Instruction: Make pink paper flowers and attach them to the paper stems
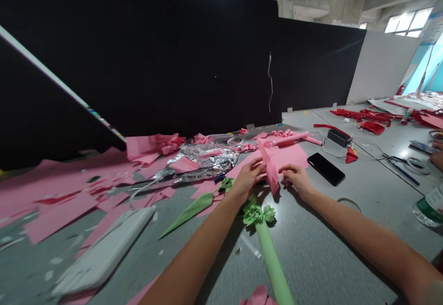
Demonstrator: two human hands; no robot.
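Note:
My left hand pinches the edge of a folded pink paper piece, which stands upright above the table. Close on its other side is my right hand, fingers loosely bent and apart, with a small gap to the paper. Below the hands lies a green paper stem with curled green paper loops at its top, partly covered by my left wrist. A pointed green paper leaf extends left from under my left forearm. Behind my hands a flat pink sheet rests on the table.
Pink paper scraps and clear crinkled film cover the left side, near a white power strip. To the right are a black phone, a black adapter, scissors and a bottle. A black partition stands behind.

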